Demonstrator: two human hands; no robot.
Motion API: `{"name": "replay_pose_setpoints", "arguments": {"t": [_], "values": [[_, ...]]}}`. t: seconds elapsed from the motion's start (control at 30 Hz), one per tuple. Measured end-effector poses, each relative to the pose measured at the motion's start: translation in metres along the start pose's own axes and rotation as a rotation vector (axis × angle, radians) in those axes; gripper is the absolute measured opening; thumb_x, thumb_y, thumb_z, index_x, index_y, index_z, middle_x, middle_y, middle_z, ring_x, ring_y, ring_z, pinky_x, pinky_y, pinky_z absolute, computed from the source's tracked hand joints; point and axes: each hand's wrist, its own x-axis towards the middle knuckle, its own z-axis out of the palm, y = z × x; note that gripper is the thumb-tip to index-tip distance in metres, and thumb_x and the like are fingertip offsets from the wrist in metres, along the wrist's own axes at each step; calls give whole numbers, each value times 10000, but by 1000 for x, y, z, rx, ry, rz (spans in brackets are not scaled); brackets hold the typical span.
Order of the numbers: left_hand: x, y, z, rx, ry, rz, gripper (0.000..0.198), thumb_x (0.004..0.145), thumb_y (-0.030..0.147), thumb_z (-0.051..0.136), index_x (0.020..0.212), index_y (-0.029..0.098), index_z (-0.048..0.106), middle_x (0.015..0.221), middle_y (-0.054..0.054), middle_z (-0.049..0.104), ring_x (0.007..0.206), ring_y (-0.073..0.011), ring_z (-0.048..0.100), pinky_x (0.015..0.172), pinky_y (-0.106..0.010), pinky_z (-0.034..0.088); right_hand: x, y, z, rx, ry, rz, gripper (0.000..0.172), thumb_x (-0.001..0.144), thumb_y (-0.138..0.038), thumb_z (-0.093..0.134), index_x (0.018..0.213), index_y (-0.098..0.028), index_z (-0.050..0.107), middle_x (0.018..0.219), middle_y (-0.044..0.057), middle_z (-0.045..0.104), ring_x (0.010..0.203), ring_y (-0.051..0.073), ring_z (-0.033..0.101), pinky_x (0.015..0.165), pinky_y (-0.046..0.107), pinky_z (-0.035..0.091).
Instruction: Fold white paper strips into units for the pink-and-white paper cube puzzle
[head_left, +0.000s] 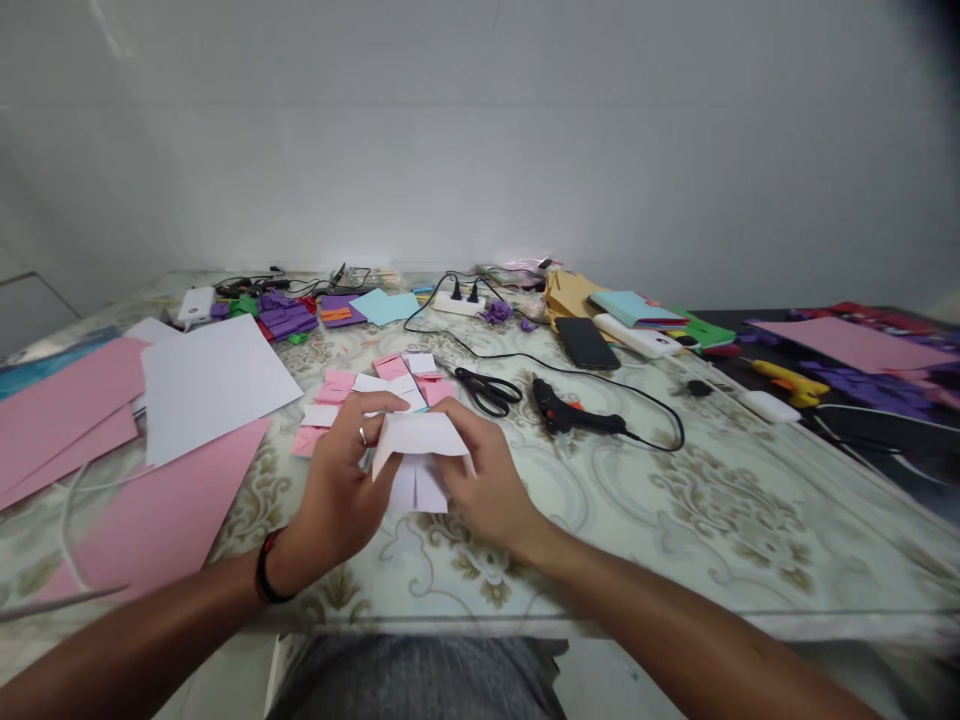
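A small folded white paper [421, 436] is held between both hands near the table's front edge, its sides bent down. My left hand [346, 480], with a ring and a dark bracelet, pinches its left side. My right hand [487, 480] grips the right side, thumb underneath. Below it shows another white paper part [417, 486] with a crease or slit down the middle; whether it joins the held piece I cannot tell. Just behind the hands lie several folded pink and white papers [337, 384]. Black scissors [489, 390] rest behind my right hand.
A black glue gun [574, 412] with its cord lies right of the scissors, a dark phone [586, 343] behind it. White sheets [217, 385] and pink sheets [172, 510] cover the left. A power strip [459, 303] stands at the back; a yellow glue gun [789, 380] lies right.
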Motion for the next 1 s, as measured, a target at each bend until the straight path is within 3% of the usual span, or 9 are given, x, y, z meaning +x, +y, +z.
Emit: {"name": "replay_pose_setpoints", "arguments": {"t": [0.07,0.17,0.3,0.43,0.63,0.83,0.9,1.0], "values": [[3,-1,-1,-60,-19,-48,231,928,66,590,1085,225,648,981,-25,667,805,-138,643,664,-214,502,1,4,1,51,46,33,15,901,-202,586,914,-208,581,788,-19,609,730,158,583,675,269,451],[8,-2,-2,-228,-60,-133,193,899,68,613,1010,215,674,922,-10,679,731,-119,631,604,-190,478,1,9,0,141,118,20,238,883,-170,647,1099,-238,575,818,-34,614,731,150,602,659,251,464],[13,0,-4,-498,-139,-284,141,871,116,705,972,212,690,866,3,693,655,-105,608,543,-173,441,5,9,-11,78,46,-210,199,898,-130,686,1061,-244,692,979,23,724,852,165,677,740,275,503],[13,-2,-5,-714,-208,-402,199,841,158,807,999,218,701,799,14,674,651,-108,610,554,-170,453,11,5,-27,4,-50,-345,186,897,-110,703,1028,-233,748,932,34,746,804,162,654,737,289,483],[12,-8,-7,-820,-247,-366,255,868,169,808,1100,245,734,953,-35,744,779,-136,686,669,-205,538,17,2,-47,199,-284,-137,258,909,-183,683,1156,-237,731,1046,65,635,930,193,602,794,300,495],[15,-10,-8,-797,-163,-284,250,795,122,867,999,257,812,936,-20,774,801,-127,715,695,-183,564,22,4,-61,421,-508,8,389,917,-378,732,1277,-240,683,1195,86,550,1075,232,584,907,329,507],[16,-8,-7,-749,-131,-280,255,780,122,881,984,263,825,911,-12,783,764,-119,720,663,-170,563,22,5,-61,460,-523,73,441,924,-497,710,1281,-240,682,1206,85,544,1075,243,582,901,339,507],[18,-4,-6,-631,-106,-234,204,799,131,868,960,253,839,908,-24,801,763,-128,741,666,-174,577,22,6,-56,430,-409,158,389,1003,-571,582,1137,-231,716,1099,63,563,944,201,570,812,310,490]]}}
